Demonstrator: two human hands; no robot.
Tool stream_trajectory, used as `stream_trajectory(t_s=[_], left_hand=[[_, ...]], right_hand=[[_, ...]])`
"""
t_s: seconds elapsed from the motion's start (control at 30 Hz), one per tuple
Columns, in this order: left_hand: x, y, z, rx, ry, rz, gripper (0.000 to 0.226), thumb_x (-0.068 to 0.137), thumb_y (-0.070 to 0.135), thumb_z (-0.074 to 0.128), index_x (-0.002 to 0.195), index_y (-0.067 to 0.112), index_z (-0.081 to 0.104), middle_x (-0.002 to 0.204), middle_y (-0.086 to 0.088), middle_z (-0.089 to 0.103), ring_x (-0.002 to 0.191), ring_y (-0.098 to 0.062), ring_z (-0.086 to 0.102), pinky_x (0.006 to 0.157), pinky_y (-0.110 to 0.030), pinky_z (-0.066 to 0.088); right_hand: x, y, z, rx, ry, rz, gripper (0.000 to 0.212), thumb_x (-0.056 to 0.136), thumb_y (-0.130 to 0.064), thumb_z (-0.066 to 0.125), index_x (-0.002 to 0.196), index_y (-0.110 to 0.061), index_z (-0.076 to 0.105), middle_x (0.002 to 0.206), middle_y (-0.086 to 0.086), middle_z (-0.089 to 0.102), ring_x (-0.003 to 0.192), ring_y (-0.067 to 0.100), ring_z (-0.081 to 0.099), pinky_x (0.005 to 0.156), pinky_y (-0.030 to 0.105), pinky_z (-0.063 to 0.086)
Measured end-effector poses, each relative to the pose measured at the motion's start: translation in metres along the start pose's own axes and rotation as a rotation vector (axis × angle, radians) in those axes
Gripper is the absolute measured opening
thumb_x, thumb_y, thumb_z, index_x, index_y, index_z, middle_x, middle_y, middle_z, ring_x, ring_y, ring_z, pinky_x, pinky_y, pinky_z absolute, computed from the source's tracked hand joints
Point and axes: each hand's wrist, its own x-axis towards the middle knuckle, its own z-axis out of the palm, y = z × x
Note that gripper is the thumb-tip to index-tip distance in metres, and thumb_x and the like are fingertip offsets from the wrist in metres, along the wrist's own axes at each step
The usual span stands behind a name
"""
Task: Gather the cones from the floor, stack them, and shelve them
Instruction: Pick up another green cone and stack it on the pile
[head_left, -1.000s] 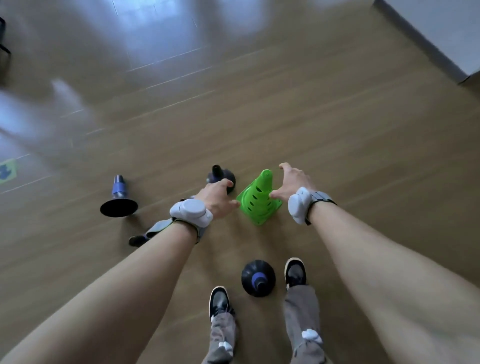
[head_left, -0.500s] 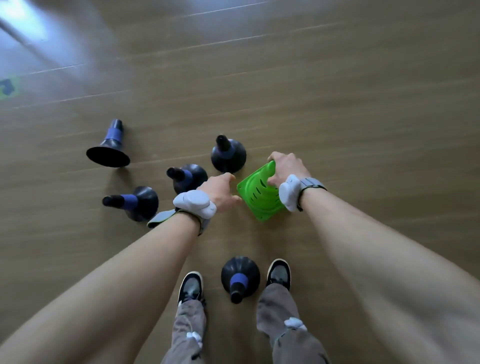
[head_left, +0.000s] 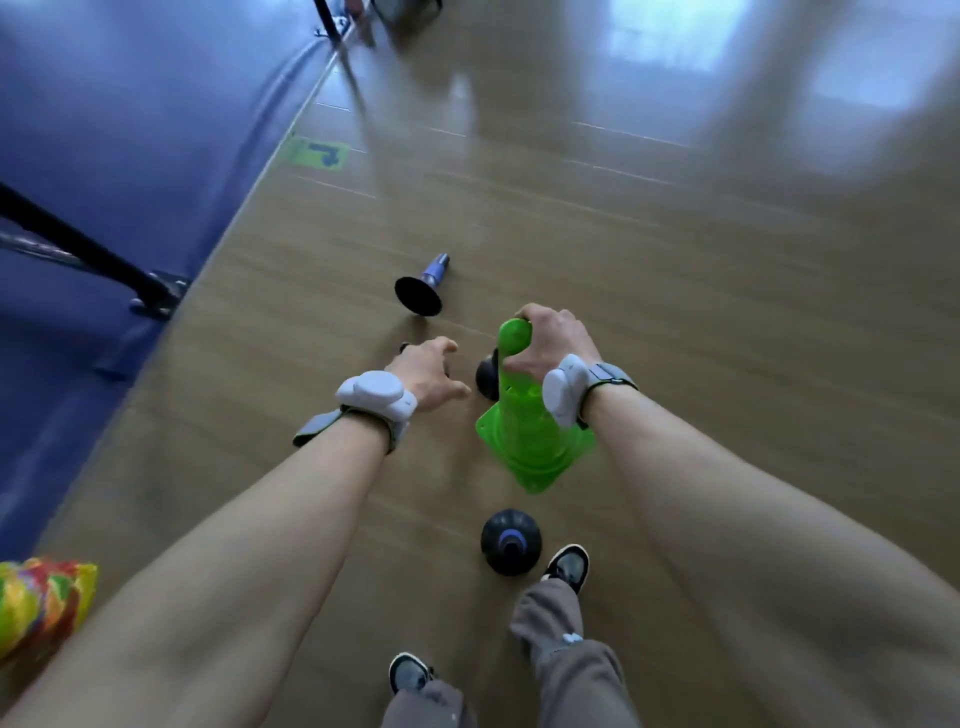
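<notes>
**Green cone in my right hand**

My right hand (head_left: 553, 343) is wrapped round the top of the green cone (head_left: 524, 431). My left hand (head_left: 428, 371) is open, fingers spread, holding nothing. A black cone (head_left: 510, 540) stands on the floor (head_left: 675, 260) by my shoe (head_left: 569, 566).

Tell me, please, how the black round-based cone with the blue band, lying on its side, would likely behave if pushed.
The black round-based cone lies tipped on the glossy wooden floor, so a push would probably roll it in a curve around its narrow tip. It looks like light plastic, so it may also slide easily.
</notes>
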Motion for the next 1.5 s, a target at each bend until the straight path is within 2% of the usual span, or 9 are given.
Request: stream_trajectory(t_s=[0.2, 0.43, 0.53, 0.6, 0.7, 0.93, 1.23, 1.4, 1.5], left_hand=[[-0.130, -0.164, -0.072, -0.183, 0.193, -0.179, 0.071, 0.076, 0.028, 0.078, 0.139, 0.016, 0.046, 0.135, -0.009, 0.057, 0.124, -0.025, 0.054, 0.102, -0.032, 0.043], [-0.303, -0.357, -0.140, -0.353, 0.446, -0.336, 0.076, 0.076, 0.033, 0.078, 0.140, 0.016, 0.043, 0.135, -0.011, 0.055, 0.123, -0.028, 0.053, 0.103, -0.036, 0.042], [-0.342, -0.402, -0.156, -0.377, 0.507, -0.377, 0.076, 0.076, 0.037, 0.076, 0.142, 0.019, 0.041, 0.136, -0.007, 0.054, 0.124, -0.026, 0.052, 0.104, -0.034, 0.042], [-0.382, -0.446, -0.169, -0.429, 0.583, -0.450, 0.075, 0.077, 0.037, 0.074, 0.142, 0.020, 0.042, 0.136, -0.006, 0.054, 0.124, -0.025, 0.052, 0.102, -0.033, 0.042], [-0.435, -0.521, -0.185, -0.498, 0.673, -0.577, 0.073, 0.077, 0.036, 0.073, 0.142, 0.021, 0.042, 0.138, -0.006, 0.053, 0.124, -0.025, 0.053, 0.103, -0.034, 0.043], [-0.503, -0.662, -0.211, -0.543, 0.775, -0.835, 0.069, 0.080, 0.036, 0.071, 0.141, 0.021, 0.042, 0.137, -0.005, 0.053, 0.124, -0.025, 0.052, 0.100, -0.032, 0.040], [-0.552, -0.811, -0.245, -0.655, 0.840, -1.072, 0.070, 0.082, 0.037, 0.070, 0.142, 0.020, 0.040, 0.143, -0.004, 0.049, 0.129, -0.023, 0.049, 0.101, -0.031, 0.038], [-0.586, -0.888, -0.269, -0.713, 0.889, -1.153, 0.069, 0.082, 0.038, 0.071, 0.142, 0.020, 0.041, 0.142, -0.006, 0.050, 0.130, -0.024, 0.047, 0.106, -0.035, 0.039], [-0.601, -0.928, -0.285, -0.722, 0.924, -1.169, 0.069, 0.081, 0.038, 0.072, 0.140, 0.021, 0.042, 0.142, -0.005, 0.050, 0.129, -0.023, 0.048, 0.105, -0.034, 0.039]], right_hand=[[-0.065, -0.188, 0.032, -0.045, 0.050, -0.271, 0.050, 0.069, -0.027, 0.074, 0.118, -0.019, 0.065, 0.108, 0.011, 0.066, 0.100, 0.030, 0.062, 0.082, 0.031, 0.053], [-0.162, -0.428, 0.128, -0.197, 0.033, -0.642, 0.039, 0.071, -0.029, 0.075, 0.103, -0.007, 0.068, 0.099, 0.014, 0.068, 0.093, 0.033, 0.063, 0.072, 0.032, 0.050], [-0.185, -0.482, 0.154, -0.202, 0.045, -0.721, 0.020, 0.068, -0.029, 0.072, 0.075, -0.014, 0.060, 0.079, 0.011, 0.062, 0.081, 0.035, 0.062, 0.062, 0.031, 0.042], [-0.206, -0.534, 0.187, -0.190, 0.011, -0.808, 0.021, 0.070, -0.026, 0.070, 0.063, -0.017, 0.053, 0.072, 0.009, 0.058, 0.076, 0.036, 0.060, 0.060, 0.028, 0.036], [-0.236, -0.619, 0.247, -0.215, -0.060, -0.937, 0.017, 0.074, -0.027, 0.069, 0.081, -0.012, 0.065, 0.088, 0.016, 0.065, 0.087, 0.036, 0.061, 0.063, 0.027, 0.038], [-0.259, -0.775, 0.365, -0.233, -0.225, -1.134, 0.035, 0.073, -0.031, 0.073, 0.099, -0.009, 0.064, 0.107, 0.016, 0.065, 0.101, 0.036, 0.061, 0.070, 0.027, 0.039], [-0.295, -0.966, 0.477, -0.238, -0.369, -1.337, 0.038, 0.077, -0.034, 0.071, 0.102, -0.008, 0.063, 0.110, 0.017, 0.065, 0.102, 0.037, 0.060, 0.070, 0.028, 0.038], [-0.330, -1.054, 0.521, -0.256, -0.354, -1.426, 0.043, 0.078, -0.035, 0.070, 0.108, -0.006, 0.062, 0.115, 0.017, 0.063, 0.105, 0.037, 0.059, 0.070, 0.029, 0.039], [-0.349, -1.093, 0.539, -0.280, -0.349, -1.466, 0.041, 0.076, -0.035, 0.071, 0.104, -0.006, 0.064, 0.108, 0.016, 0.063, 0.100, 0.036, 0.060, 0.068, 0.029, 0.040]])
